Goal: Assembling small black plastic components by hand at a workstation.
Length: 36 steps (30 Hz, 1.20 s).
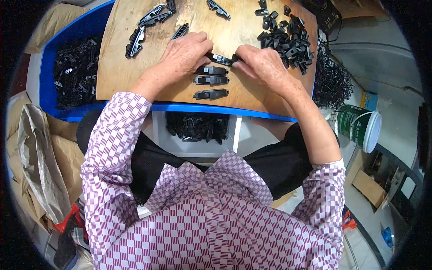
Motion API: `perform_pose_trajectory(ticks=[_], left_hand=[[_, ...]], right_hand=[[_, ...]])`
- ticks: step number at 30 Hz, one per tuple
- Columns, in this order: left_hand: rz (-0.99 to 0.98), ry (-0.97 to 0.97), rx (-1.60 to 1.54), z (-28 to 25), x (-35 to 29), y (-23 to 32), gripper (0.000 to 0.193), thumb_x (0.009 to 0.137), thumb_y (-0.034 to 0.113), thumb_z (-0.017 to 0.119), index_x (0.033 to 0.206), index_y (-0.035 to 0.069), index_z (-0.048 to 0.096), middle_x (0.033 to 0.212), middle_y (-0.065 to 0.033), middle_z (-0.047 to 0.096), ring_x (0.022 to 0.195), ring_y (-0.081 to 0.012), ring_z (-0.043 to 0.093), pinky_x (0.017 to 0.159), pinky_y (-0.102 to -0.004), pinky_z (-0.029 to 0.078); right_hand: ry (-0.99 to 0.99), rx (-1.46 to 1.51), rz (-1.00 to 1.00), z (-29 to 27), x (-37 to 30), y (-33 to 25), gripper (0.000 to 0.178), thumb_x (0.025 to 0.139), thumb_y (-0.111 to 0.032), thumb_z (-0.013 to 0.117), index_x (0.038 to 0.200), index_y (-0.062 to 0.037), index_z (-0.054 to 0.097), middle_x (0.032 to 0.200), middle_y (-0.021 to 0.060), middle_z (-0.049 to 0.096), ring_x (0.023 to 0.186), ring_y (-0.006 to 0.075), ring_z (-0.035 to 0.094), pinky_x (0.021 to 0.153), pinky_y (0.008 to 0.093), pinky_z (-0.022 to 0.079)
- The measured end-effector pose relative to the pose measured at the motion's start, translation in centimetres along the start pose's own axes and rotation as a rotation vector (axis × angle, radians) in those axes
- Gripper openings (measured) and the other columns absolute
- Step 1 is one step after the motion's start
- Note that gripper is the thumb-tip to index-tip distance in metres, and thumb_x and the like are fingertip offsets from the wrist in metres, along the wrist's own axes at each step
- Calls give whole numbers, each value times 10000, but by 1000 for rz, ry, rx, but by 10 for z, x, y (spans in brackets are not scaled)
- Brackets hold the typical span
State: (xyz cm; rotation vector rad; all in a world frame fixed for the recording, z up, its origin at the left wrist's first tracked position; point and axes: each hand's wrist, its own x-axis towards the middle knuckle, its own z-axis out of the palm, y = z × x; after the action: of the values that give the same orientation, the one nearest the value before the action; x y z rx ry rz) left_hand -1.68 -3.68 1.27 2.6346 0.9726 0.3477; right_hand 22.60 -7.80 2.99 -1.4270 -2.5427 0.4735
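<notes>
We sat at a wooden counter and held one black clip between our two hands, near the middle of the counter. The fingers of our left hand were pinched on its left end, and the fingers of our right hand were closed around its right end. A dark bit showed at our right fingertips, but we could not tell whether it was a separate piece.

Toward the near edge we had three matching clips in a column, each lying crosswise, with the lowest set a little apart from the other two. Just beyond our left hand lay a ribbed strip. Several long black pieces lay toward the far left corner, and a single long piece was close to the far edge. Near the right edge we had a heap of small black caps.

A blue bin showed along the left and near edges of the counter, with black parts inside on the left. Below the near edge, between our knees, stood a white box holding more dark pieces. Past the right edge we saw a black tangle and a tilted green bucket.
</notes>
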Motion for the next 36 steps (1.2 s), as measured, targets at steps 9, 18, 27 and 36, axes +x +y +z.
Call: perform_pose_trajectory(ticks=[9, 18, 27, 36], left_hand=[[31, 24, -73, 3, 0, -3, 178, 790, 95, 708, 901, 36, 582, 893, -102, 576, 872, -314, 600, 754, -421, 494], [32, 32, -41, 3, 1, 1, 134, 807, 97, 686, 857, 16, 591, 901, -120, 604, 898, -300, 629, 783, -405, 518], [59, 22, -78, 6, 7, -7, 142, 802, 85, 689, 880, 21, 589, 909, -118, 601, 883, -332, 619, 770, -433, 500], [23, -64, -82, 34, -39, 4, 127, 841, 92, 651, 957, 41, 648, 973, -132, 626, 957, -339, 632, 816, -419, 520]], right_hand=[[-24, -22, -21, 1, -1, -9, 209, 892, -215, 662, 918, -39, 552, 821, 166, 653, 770, 378, 646, 632, 451, 502], [-45, -6, 7, 10, 2, -8, 217, 886, -212, 669, 893, -37, 540, 813, 168, 647, 748, 382, 639, 626, 448, 500], [103, 31, -74, 34, 21, -14, 187, 902, -211, 621, 902, -34, 562, 846, 186, 660, 827, 385, 653, 685, 474, 519], [14, 109, -25, 43, -24, -40, 169, 911, -188, 592, 998, -44, 580, 879, 205, 643, 853, 412, 637, 729, 481, 505]])
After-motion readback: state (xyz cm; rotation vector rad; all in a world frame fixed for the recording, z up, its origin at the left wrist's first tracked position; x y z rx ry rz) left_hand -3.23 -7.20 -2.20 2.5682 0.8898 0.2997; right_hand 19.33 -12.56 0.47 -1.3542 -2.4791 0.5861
